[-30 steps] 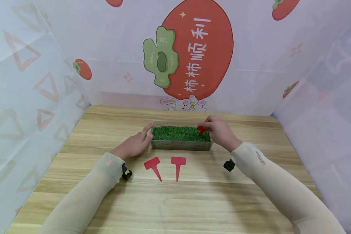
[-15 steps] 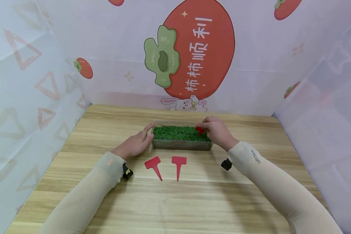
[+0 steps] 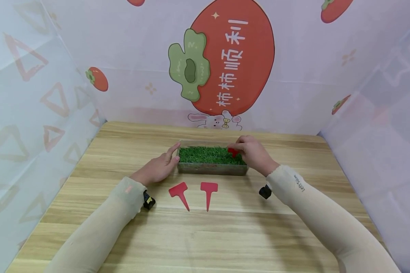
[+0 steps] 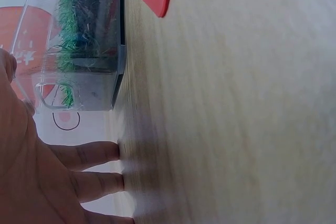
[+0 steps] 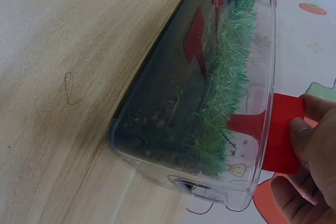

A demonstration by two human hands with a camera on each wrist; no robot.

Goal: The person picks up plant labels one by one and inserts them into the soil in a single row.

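My right hand (image 3: 256, 154) pinches the head of a red T-shaped plant label (image 5: 283, 135) between thumb and fingers. The label's stem runs down into green artificial grass (image 3: 203, 155) near the right end of a clear plastic box (image 3: 212, 170). At the box's left end, my left hand (image 3: 155, 168) touches the rim with thumb and index finger spread. Its other fingers (image 4: 97, 184) reach down to the tabletop in the left wrist view. Two more red plant labels, a tilted one (image 3: 178, 190) and a straighter one (image 3: 209, 187), lie in front of the box.
The box stands on a wood-grain table (image 3: 205, 239) toward its back edge. A printed cloth (image 3: 133, 87) with persimmon pictures hangs behind, and pale cloth walls stand at both sides. A black wrist device (image 3: 265, 192) sits under the right sleeve.
The right hand has shifted slightly left with the pinched label, which stands more upright in the grass than a second ago. The left hand and the two lying labels have stayed put.
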